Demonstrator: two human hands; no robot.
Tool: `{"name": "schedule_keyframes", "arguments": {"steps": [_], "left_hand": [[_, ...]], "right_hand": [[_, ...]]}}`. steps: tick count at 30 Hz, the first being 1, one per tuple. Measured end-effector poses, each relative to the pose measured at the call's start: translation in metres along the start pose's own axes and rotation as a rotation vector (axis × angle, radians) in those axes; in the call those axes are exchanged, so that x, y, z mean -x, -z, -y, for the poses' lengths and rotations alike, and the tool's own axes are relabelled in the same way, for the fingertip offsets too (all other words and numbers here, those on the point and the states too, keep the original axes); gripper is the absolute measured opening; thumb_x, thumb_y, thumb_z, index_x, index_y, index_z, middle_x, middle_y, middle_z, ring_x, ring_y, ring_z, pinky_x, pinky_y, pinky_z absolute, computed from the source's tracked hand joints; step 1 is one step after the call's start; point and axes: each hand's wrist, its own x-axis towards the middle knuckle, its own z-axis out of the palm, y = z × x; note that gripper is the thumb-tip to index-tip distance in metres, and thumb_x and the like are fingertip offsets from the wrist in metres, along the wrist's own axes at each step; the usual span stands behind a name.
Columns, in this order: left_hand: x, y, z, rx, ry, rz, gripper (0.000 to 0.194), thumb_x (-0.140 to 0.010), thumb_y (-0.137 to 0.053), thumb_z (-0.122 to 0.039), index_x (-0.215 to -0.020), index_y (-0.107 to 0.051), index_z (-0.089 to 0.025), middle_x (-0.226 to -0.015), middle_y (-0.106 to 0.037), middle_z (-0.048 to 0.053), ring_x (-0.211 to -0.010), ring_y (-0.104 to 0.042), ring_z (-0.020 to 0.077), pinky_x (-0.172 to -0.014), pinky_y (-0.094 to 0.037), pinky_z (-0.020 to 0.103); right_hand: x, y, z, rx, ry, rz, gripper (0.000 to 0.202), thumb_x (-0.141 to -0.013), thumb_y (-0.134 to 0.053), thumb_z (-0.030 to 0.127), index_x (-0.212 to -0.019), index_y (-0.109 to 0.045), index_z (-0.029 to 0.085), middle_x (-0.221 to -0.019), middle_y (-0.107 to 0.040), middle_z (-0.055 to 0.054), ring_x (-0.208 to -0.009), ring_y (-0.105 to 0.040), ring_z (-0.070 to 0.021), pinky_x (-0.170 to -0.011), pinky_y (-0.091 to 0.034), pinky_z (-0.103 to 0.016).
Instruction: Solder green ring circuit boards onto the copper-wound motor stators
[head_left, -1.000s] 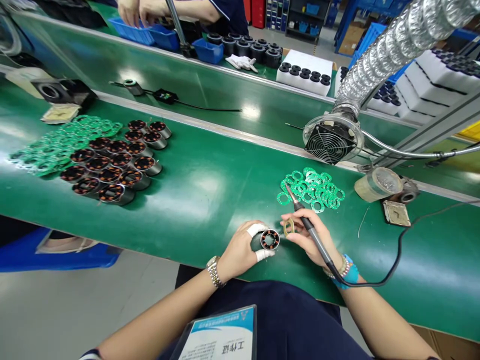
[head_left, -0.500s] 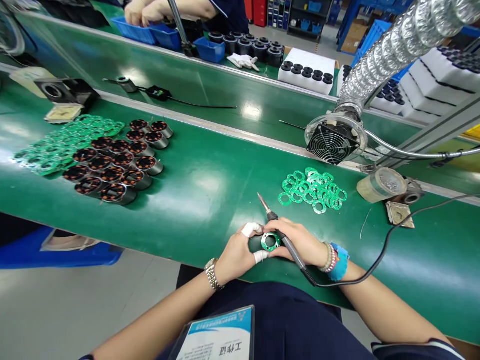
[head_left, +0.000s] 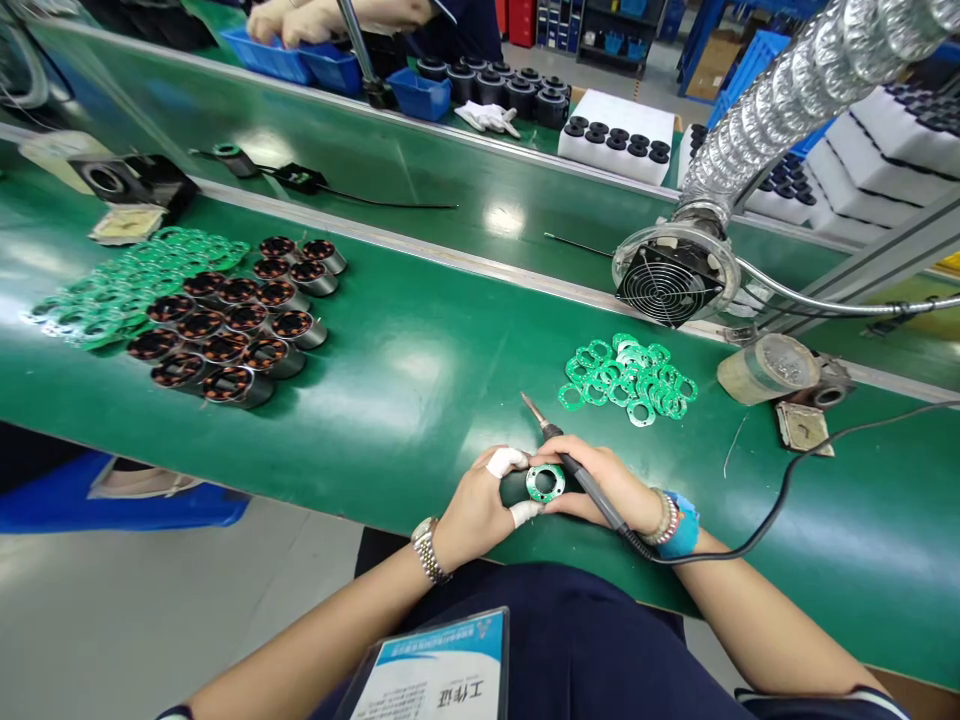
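My left hand (head_left: 480,505), with white tape on its thumb and a finger, is closed on the edge of a green ring-shaped circuit board (head_left: 532,484). From the other side, the thumb and forefinger of my right hand (head_left: 607,485) touch the same ring. Whether a stator sits under the ring cannot be seen clearly. A soldering iron (head_left: 590,487) lies in the grip of my right hand, its tip pointing up and away to the left. Beyond the hands is a loose pile of green ring boards (head_left: 626,377).
Motor stators (head_left: 225,345) with copper windings stand at left, beside rows of green boards (head_left: 142,280). A fan with a duct (head_left: 667,285), a plastic jar (head_left: 769,368) and a soldering sponge (head_left: 804,428) are at right. The iron's cable (head_left: 780,500) crosses my right forearm. A co-worker's hands (head_left: 300,22) are in blue bins opposite.
The ring board has turned slightly and faces up more towards me. The soldering iron has shifted a little to the right with my right hand. Both hands keep their hold.
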Motion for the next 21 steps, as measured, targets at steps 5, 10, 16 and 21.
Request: {"name": "schedule_keyframes", "arguments": {"steps": [5,10,16,21], "left_hand": [[0.003,0.006,0.002,0.018,-0.182,-0.025,0.039,-0.070,-0.071,-0.025,-0.104,-0.053,-0.019,-0.101,-0.064,0.007,-0.095,-0.060,0.0216,-0.084,-0.049,0.036],[0.002,0.008,0.009,0.039,-0.397,-0.071,0.021,-0.077,-0.065,-0.020,-0.098,-0.061,-0.022,-0.106,-0.066,0.006,-0.099,-0.061,0.0190,-0.091,-0.047,0.037],[0.002,0.005,0.013,0.045,-0.370,-0.071,0.021,-0.076,-0.066,-0.022,-0.097,-0.063,-0.023,-0.101,-0.069,0.006,-0.092,-0.064,0.0186,-0.090,-0.048,0.040],[0.002,0.006,0.012,0.024,-0.368,-0.078,0.017,-0.077,-0.065,-0.024,-0.095,-0.065,-0.023,-0.100,-0.070,0.006,-0.091,-0.065,0.0189,-0.088,-0.050,0.040]], "right_hand": [[0.006,-0.005,-0.004,0.039,0.006,-0.050,0.042,-0.074,-0.068,0.029,-0.110,-0.049,0.019,-0.101,-0.059,-0.008,-0.088,-0.059,-0.0178,-0.078,-0.048,-0.031],[0.013,-0.004,-0.015,-0.058,0.057,-0.074,0.051,-0.073,-0.069,0.027,-0.117,-0.045,0.019,-0.109,-0.059,-0.009,-0.097,-0.060,-0.0196,-0.084,-0.050,-0.034],[0.015,-0.007,-0.024,-0.339,-0.022,-0.241,0.031,-0.082,-0.055,0.015,-0.111,-0.043,0.021,-0.112,-0.059,-0.009,-0.092,-0.065,-0.0142,-0.084,-0.053,-0.032],[0.011,-0.012,-0.022,-0.516,-0.063,-0.245,0.029,-0.079,-0.056,0.014,-0.105,-0.043,0.020,-0.106,-0.060,-0.009,-0.089,-0.065,-0.0145,-0.081,-0.054,-0.032]]}}
